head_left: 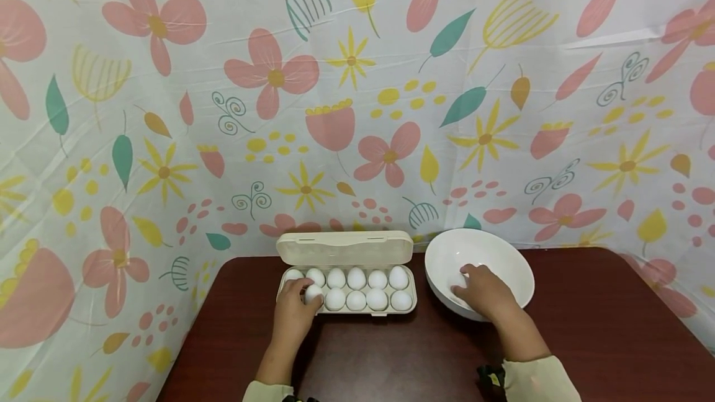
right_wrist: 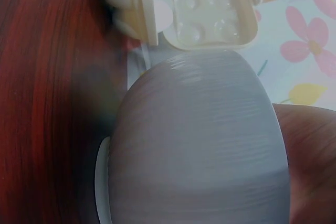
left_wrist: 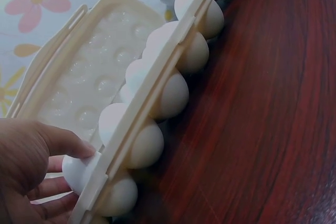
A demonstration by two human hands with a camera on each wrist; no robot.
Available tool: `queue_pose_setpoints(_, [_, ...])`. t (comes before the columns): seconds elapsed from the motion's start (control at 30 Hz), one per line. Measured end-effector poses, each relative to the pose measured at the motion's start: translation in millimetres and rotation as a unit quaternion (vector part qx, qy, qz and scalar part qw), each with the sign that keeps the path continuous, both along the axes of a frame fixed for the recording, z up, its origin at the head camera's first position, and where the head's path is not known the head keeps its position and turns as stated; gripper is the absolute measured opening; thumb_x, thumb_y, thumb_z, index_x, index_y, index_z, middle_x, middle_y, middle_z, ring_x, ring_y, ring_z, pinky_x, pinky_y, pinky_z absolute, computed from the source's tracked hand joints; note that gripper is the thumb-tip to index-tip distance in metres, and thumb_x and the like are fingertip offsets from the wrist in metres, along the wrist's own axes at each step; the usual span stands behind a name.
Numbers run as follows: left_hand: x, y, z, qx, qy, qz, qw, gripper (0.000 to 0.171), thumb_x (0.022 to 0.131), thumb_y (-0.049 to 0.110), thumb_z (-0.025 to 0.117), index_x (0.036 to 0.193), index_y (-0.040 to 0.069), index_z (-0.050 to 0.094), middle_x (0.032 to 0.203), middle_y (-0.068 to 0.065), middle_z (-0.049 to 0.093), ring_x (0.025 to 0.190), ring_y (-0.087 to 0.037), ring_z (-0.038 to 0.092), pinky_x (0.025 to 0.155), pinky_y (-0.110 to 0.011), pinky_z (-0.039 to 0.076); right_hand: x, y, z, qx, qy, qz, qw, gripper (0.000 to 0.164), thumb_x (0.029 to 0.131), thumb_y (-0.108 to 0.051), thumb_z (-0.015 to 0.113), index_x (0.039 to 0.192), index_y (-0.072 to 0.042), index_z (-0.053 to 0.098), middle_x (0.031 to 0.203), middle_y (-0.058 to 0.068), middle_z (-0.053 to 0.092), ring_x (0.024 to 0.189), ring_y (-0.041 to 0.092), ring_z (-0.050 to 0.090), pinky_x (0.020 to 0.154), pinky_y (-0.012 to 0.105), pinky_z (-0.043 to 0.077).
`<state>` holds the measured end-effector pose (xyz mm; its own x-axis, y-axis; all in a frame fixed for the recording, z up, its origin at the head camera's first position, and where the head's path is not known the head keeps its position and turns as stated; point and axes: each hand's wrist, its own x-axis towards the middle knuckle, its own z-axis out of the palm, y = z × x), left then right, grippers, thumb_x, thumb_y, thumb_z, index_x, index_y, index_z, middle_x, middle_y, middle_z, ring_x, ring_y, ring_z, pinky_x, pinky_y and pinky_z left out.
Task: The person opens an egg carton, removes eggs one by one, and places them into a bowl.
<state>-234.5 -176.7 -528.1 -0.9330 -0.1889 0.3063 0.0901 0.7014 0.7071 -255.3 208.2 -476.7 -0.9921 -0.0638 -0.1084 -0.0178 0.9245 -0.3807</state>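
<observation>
At the front left of the cream egg carton, my left hand pinches a white egg between thumb and fingers. The egg sits low at its cup, and the hand hides the carton's left front corner. Close by in the left wrist view, the thumb presses on the egg's top, with fingers behind it. My right hand reaches over the near rim into the white bowl. Its thumb and forefinger curl round a white egg there, partly hidden. The bowl's outer wall blocks these fingertips in the right wrist view.
White eggs fill two rows of the carton, whose lid stands raised at the back. Carton and bowl stand side by side on a dark red-brown table. A flowered cloth hangs behind the table.
</observation>
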Motion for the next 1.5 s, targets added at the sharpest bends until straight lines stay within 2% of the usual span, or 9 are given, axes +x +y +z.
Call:
queue_pose_setpoints(0.13, [0.7,0,3.6,0.013,0.014,0.008,0.9998,0.032,0.078,0.014,0.082,0.107,0.005,0.072,0.109,-0.013,0.066,0.095,-0.027,0.068,0.078,-0.039,0.056,1.0,1,-0.4,-0.004,0.026,-0.007,1.000,0.058,0.093,-0.031,0.068,0.131,0.010,0.055,0.121,0.035,0.057,0.111,0.049,0.060,0.095,0.061,0.049])
queue_pose_setpoints(0.27, [2.3,2,9.2,0.027,0.019,0.016,0.9993,0.032,0.080,0.016,0.082,0.109,0.007,0.073,0.111,-0.009,0.066,0.095,-0.026,0.068,0.080,-0.040,0.056,2.6,0,0.0,-0.025,0.071,-0.005,0.997,0.056,0.094,-0.030,0.065,0.133,0.009,0.055,0.124,0.036,0.055,0.114,0.050,0.057,0.098,0.062,0.047])
queue_pose_setpoints(0.6, [6.4,10,21.3,0.056,0.067,0.015,0.9961,0.031,0.081,0.016,0.084,0.109,0.008,0.073,0.106,-0.004,0.067,0.098,-0.020,0.067,0.081,-0.035,0.056,10.3,-13,13.4,-0.086,0.167,0.020,0.982,0.050,0.097,-0.025,0.063,0.138,0.003,0.055,0.137,0.031,0.051,0.128,0.047,0.050,0.107,0.062,0.042])
queue_pose_setpoints(0.8, [11.1,16,28.3,0.058,0.076,0.008,0.9954,0.031,0.080,0.017,0.085,0.108,0.008,0.073,0.103,-0.005,0.068,0.097,-0.021,0.067,0.080,-0.039,0.058,11.7,-22,13.0,-0.129,0.215,0.070,0.966,0.046,0.097,-0.020,0.066,0.138,-0.002,0.055,0.138,0.023,0.052,0.131,0.042,0.050,0.109,0.060,0.042])
queue_pose_setpoints(1.0, [15.9,23,32.1,0.055,0.069,-0.005,0.9961,0.031,0.082,0.021,0.084,0.109,0.011,0.072,0.105,-0.002,0.068,0.094,-0.018,0.066,0.081,-0.037,0.058,12.5,-31,8.6,-0.135,0.268,0.118,0.947,0.045,0.094,-0.016,0.071,0.135,-0.005,0.057,0.133,0.014,0.057,0.127,0.033,0.055,0.105,0.054,0.045])
queue_pose_setpoints(1.2, [18.6,29,34.1,0.089,0.064,-0.037,0.9933,0.029,0.083,0.023,0.084,0.109,0.017,0.073,0.107,0.001,0.069,0.093,-0.015,0.066,0.082,-0.038,0.059,16.6,-42,8.5,-0.135,0.280,0.145,0.939,0.045,0.094,-0.019,0.071,0.135,-0.008,0.058,0.130,0.008,0.059,0.123,0.027,0.057,0.102,0.050,0.048])
queue_pose_setpoints(1.5, [23.5,39,36.8,0.091,0.056,-0.074,0.9915,0.029,0.083,0.027,0.083,0.108,0.018,0.072,0.105,0.005,0.068,0.089,-0.012,0.066,0.078,-0.032,0.056,25.2,-60,10.7,-0.134,0.277,0.188,0.933,0.043,0.091,-0.022,0.076,0.130,-0.012,0.061,0.125,0.001,0.061,0.116,0.018,0.061,0.097,0.043,0.053])
